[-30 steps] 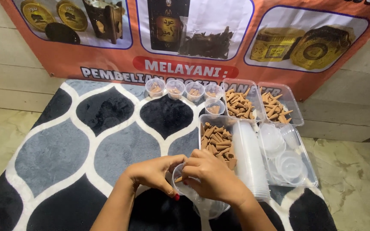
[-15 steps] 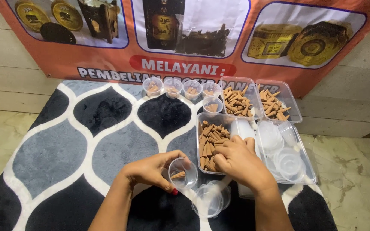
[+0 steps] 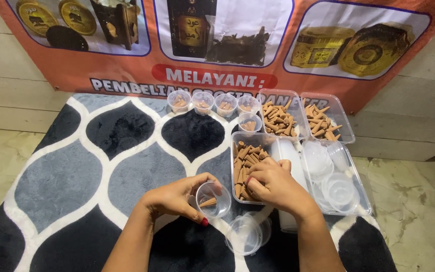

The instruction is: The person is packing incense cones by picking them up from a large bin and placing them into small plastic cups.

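Observation:
My left hand (image 3: 177, 197) grips a small clear plastic cup (image 3: 213, 198), tilted toward me, with one brown incense cone lying inside. To its right, my right hand (image 3: 273, 184) reaches into a clear rectangular tray (image 3: 237, 138) full of brown incense cones (image 3: 247, 157); its fingers are curled down among the cones, and whether they pinch one is hidden. Empty clear cups (image 3: 245, 234) lie on the rug just below the held cup.
Several filled small cups (image 3: 212, 104) stand in a row at the rug's far edge. Two more trays of cones (image 3: 298, 120) sit behind, a tray of clear lids (image 3: 336, 176) to the right, a stack of cups (image 3: 288, 151) between. An orange banner hangs behind.
My right hand left the cup and went right into the cone tray, then dug a little deeper. The left hand keeps the cup, now with a cone inside.

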